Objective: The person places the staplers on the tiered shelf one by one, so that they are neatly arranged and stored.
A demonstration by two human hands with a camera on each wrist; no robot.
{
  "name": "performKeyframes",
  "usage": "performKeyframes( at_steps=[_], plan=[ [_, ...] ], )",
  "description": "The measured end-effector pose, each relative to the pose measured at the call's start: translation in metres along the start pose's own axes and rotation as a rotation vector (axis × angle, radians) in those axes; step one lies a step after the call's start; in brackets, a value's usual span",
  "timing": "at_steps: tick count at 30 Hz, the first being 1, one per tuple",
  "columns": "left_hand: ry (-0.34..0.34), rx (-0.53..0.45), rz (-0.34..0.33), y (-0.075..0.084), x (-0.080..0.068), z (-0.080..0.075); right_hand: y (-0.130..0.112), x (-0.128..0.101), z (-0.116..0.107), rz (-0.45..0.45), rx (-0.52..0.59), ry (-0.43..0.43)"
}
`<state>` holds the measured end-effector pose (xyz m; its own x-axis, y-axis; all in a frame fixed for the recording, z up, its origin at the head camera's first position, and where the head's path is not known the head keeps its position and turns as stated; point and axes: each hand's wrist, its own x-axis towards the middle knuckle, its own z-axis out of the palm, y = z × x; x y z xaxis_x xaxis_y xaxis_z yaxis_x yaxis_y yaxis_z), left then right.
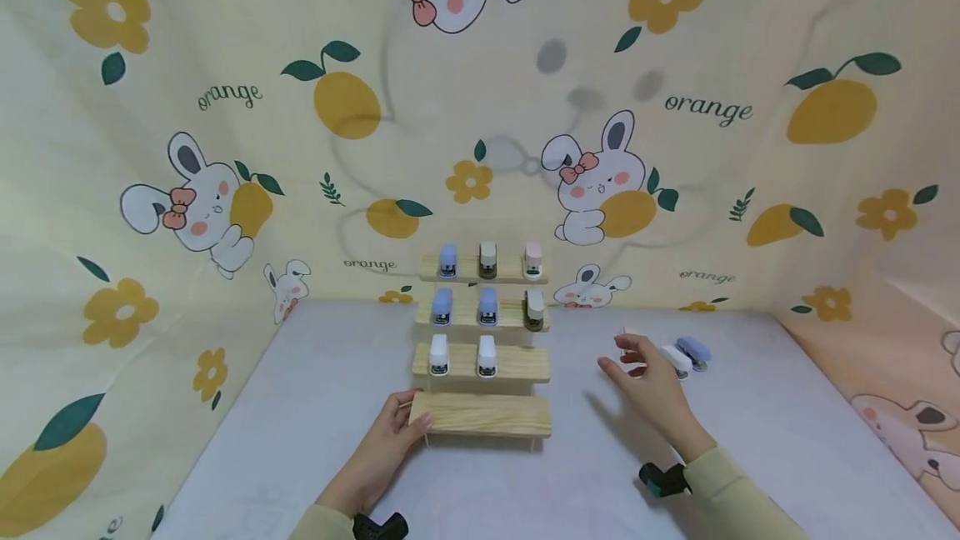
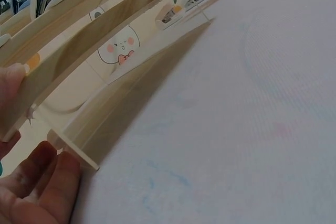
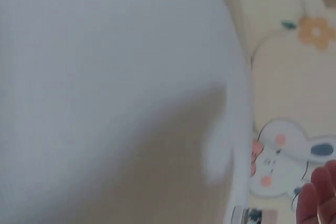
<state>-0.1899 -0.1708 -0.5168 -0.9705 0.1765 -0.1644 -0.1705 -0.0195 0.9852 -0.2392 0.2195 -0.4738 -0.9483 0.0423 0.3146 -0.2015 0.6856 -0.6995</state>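
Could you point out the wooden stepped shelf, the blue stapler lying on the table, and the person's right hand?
wooden stepped shelf (image 1: 480, 413), head view, bottom step's front.
blue stapler (image 1: 694, 351), head view, its top.
right hand (image 1: 651, 380), head view, back of hand.

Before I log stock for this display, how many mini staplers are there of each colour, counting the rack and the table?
Blue: 4, e.g. top step, one on table
White: 3, e.g. third step, one on table
Beige-grey: 2, e.g.
Pink: 1
Total: 10
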Motion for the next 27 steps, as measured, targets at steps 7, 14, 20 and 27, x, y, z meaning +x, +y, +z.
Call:
performKeyframes(
  at_steps=[7, 14, 20, 27],
  plan=[
    [0.019, 0.017, 0.007, 0.0, 0.002, -0.001, 0.016, 0.013, -0.002, 0.038, 0.052, -0.035],
    [0.006, 0.01, -0.042, -0.007, 0.0, -0.002, 0.033, 0.016, 0.005, 0.128, 0.014, -0.104],
    [0.02, 0.018, -0.033, -0.007, 0.0, 0.0, 0.038, 0.027, 0.002, 0.162, 0.004, -0.151],
    [0.034, 0.024, -0.036, -0.004, 0.002, 0.002, 0.054, 0.039, 0.01, 0.214, -0.051, -0.3]
  ],
)
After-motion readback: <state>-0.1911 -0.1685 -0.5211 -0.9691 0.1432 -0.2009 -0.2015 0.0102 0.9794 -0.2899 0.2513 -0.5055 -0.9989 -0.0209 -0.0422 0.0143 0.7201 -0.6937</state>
